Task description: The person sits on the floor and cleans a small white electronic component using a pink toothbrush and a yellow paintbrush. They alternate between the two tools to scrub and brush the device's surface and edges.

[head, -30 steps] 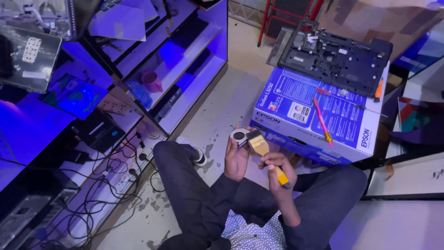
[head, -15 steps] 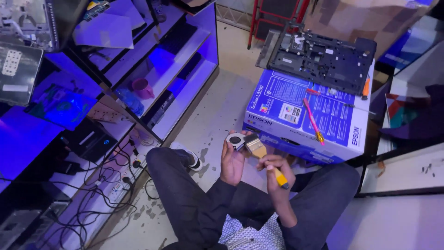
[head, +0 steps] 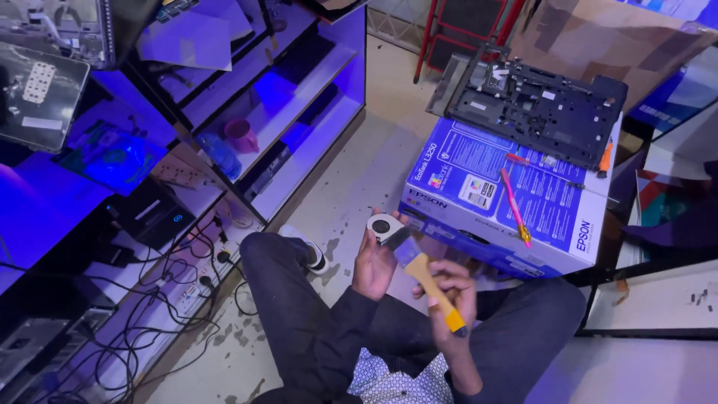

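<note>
Fan (head: 383,225), small and round in its grey housing, sits pinched in my left hand (head: 372,262), held over my lap. My right hand (head: 451,288) is wrapped tight around the yellow-handled brush (head: 428,280), bristles touching the housing just right of that grip. Cleaning looks underway, I judge; beyond both hands, the stripped laptop base (head: 538,112) lies unassembled on the blue carton (head: 490,198).

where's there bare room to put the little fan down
Bare floor between the shelf unit and the blue box. The box top is crowded by the black laptop chassis and pink screwdriver; cables clutter the left.
</note>
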